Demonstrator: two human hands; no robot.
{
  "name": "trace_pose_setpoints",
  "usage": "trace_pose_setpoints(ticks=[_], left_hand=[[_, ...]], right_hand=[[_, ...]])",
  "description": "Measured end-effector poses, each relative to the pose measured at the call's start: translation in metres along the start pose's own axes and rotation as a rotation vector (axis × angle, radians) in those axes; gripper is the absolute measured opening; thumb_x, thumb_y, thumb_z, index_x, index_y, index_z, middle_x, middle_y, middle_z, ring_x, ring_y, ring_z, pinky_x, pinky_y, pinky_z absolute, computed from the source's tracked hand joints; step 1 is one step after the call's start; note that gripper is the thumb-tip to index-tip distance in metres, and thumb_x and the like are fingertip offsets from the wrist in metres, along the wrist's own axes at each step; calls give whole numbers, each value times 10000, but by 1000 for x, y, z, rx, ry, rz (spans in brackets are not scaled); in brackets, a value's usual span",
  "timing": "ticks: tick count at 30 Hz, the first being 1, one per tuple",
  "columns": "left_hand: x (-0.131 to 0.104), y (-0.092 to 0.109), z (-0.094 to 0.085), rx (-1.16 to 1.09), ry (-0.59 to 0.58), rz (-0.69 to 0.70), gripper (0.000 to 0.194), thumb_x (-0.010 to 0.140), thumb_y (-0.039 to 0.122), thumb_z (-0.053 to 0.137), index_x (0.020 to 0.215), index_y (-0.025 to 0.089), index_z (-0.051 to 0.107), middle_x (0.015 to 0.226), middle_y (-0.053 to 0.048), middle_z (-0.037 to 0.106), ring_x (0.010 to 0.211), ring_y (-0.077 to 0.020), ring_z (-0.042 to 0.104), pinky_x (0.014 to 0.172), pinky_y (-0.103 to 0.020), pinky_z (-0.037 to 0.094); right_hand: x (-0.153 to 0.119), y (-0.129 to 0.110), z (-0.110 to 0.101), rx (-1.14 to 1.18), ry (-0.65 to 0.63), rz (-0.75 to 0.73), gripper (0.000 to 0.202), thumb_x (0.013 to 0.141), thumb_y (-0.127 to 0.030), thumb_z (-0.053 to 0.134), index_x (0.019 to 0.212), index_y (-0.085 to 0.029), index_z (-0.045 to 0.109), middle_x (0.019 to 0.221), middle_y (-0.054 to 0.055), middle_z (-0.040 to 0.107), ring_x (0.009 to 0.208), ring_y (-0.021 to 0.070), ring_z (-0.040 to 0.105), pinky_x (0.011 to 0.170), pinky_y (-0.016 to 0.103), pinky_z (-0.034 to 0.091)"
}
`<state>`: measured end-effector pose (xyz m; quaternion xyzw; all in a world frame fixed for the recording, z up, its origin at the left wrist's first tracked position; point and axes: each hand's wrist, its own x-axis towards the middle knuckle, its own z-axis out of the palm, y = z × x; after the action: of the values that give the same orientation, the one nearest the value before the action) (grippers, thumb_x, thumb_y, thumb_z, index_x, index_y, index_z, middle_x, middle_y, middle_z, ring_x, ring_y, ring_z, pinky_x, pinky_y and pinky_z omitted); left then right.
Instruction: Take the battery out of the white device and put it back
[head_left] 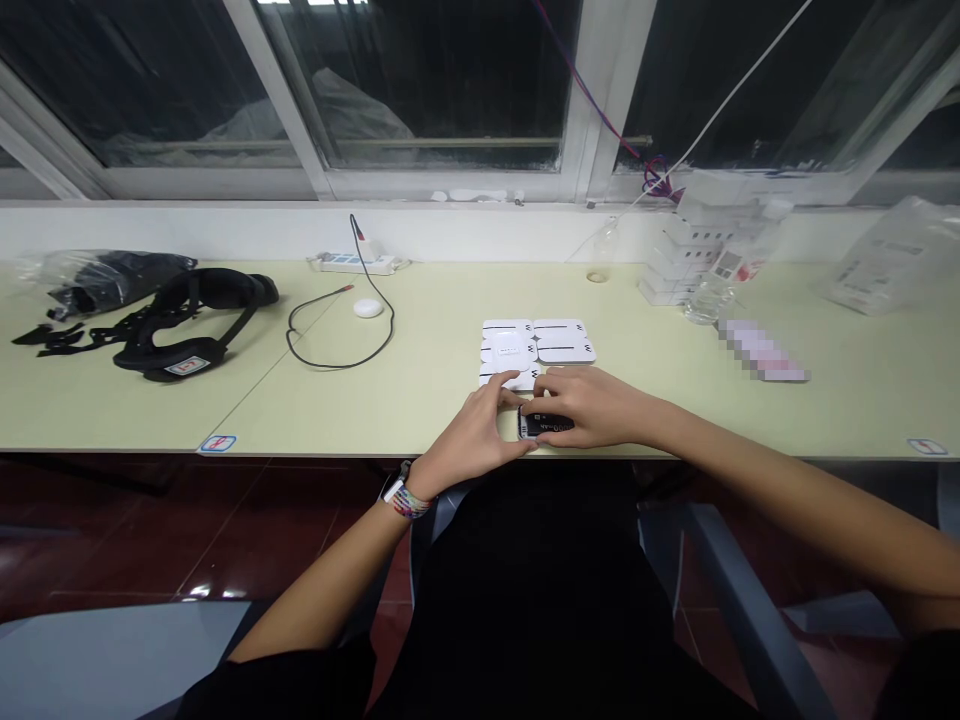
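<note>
At the table's front edge lies a black battery pack (pixel 551 423) with printed lettering ending in "mAh"; a pale rim shows at its left end. My right hand (pixel 592 405) covers much of it, with curled fingers gripping its top and right side. My left hand (pixel 478 428) curves around its left end, the thumb near the front corner and the fingers near the back corner. Just beyond my fingers are flat white boxes (pixel 564 342) with dark lines and "W" marks. A smaller white piece (pixel 508 350) rests on the left ones. My palms hide part of the pack.
To the left lie a black headset with straps (pixel 187 330), a black cable (pixel 337 366) and a white oval case (pixel 367 308). A power strip (pixel 356 263) sits by the wall. On the right are stacked white boxes (pixel 667 270), a plastic bottle (pixel 709 298) and a plastic bag (pixel 885 260).
</note>
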<state>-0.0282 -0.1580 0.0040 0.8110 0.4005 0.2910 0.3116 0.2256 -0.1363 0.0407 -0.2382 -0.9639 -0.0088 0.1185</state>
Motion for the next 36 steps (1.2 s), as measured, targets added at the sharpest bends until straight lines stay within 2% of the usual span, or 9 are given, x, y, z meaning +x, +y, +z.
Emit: trace_pose_setpoints(ticks=[3, 5, 8, 11, 14, 18, 21, 30, 36], left_hand=[[0, -1, 0, 8, 1, -4, 936, 875, 402, 890, 1647, 310, 369, 1446, -121, 693, 1425, -382, 618, 1216, -589, 480], [0, -2, 0, 17, 5, -5, 939, 867, 375, 892, 1646, 314, 371, 1430, -115, 706, 1422, -381, 620, 1218, -588, 473], [-1, -4, 1, 22, 4, 0, 938, 863, 367, 897, 1642, 317, 377, 1413, -108, 719, 1407, -374, 630, 1215, -580, 471], [-1, -4, 1, 23, -6, 5, 935, 866, 366, 898, 1642, 311, 379, 1416, -113, 724, 1416, -378, 626, 1219, -581, 464], [0, -3, 0, 40, -8, 7, 931, 867, 346, 901, 1640, 306, 383, 1419, -109, 725, 1427, -374, 614, 1234, -580, 444], [0, -2, -1, 39, -18, 18, 923, 876, 347, 899, 1640, 307, 384, 1421, -106, 721, 1430, -373, 611, 1237, -582, 436], [0, -2, -2, 41, -24, 12, 923, 877, 348, 901, 1639, 306, 380, 1440, -105, 718, 1444, -373, 603, 1247, -584, 426], [0, -4, -1, 55, -15, 20, 904, 871, 354, 903, 1624, 313, 403, 1445, -104, 724, 1431, -381, 616, 1237, -598, 432], [0, -4, -2, 58, -19, 9, 900, 872, 357, 906, 1619, 312, 406, 1455, -98, 721, 1444, -375, 605, 1240, -586, 433]], right_hand=[[-3, -2, -4, 7, 18, 30, 489, 1060, -466, 664, 1499, -249, 657, 1058, 101, 730, 918, 268, 635, 736, 339, 425], [-5, -3, -11, 39, 38, 70, 373, 1038, -436, 671, 1336, -216, 713, 1050, 102, 726, 895, 261, 636, 729, 343, 425], [-14, -3, -27, 104, 74, 149, 259, 994, -395, 691, 1159, -195, 699, 1074, 109, 730, 899, 263, 656, 749, 361, 455], [-36, 2, -42, 209, 91, 243, 248, 966, -399, 734, 1135, -227, 673, 1099, 92, 753, 951, 276, 692, 800, 379, 510], [-66, 9, -47, 301, 112, 375, 266, 949, -455, 788, 1101, -258, 696, 1131, 76, 781, 1024, 294, 722, 888, 417, 566], [-99, 10, -36, 374, 236, 510, 283, 918, -506, 821, 1063, -281, 728, 1147, 74, 813, 1011, 309, 746, 934, 475, 615], [-112, 8, -23, 432, 300, 588, 297, 884, -533, 844, 1011, -289, 731, 1154, 73, 825, 993, 315, 761, 952, 502, 641], [-117, 8, -2, 554, 373, 627, 330, 856, -536, 866, 1003, -277, 723, 1177, 92, 826, 1012, 314, 782, 971, 522, 671], [-121, 8, 8, 556, 390, 635, 387, 864, -477, 877, 1182, -293, 756, 1200, 75, 808, 1076, 318, 793, 1007, 513, 673]])
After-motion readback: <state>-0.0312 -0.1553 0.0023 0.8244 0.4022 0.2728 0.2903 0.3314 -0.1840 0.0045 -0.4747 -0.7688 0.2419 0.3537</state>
